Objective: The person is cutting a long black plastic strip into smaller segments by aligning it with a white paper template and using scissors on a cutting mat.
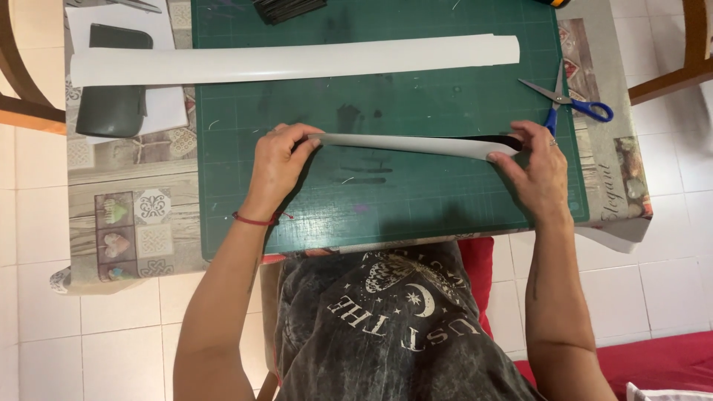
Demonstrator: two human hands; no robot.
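The left hand (pixel 276 165) and right hand (pixel 536 169) each pinch an end of a long pale grey strip (pixel 416 145) (dark inside, partly folded) over the green cutting mat (pixel 386 200); beyond lie blue-handled scissors (pixel 572 100) and a wider white strip (pixel 297 61).

Black bundle (pixel 288 9) cut by top edge; dark case (pixel 111 100) partly under white strip (pixel 290 61)

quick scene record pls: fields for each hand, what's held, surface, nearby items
left hand: grips left end of folded strip
right hand: pinches right end of folded strip
folded strip: long, grey-white, black inside at right end, held just over the mat
surface: green cutting mat on patterned tablecloth
nearby: long white strip, blue-handled scissors, dark case
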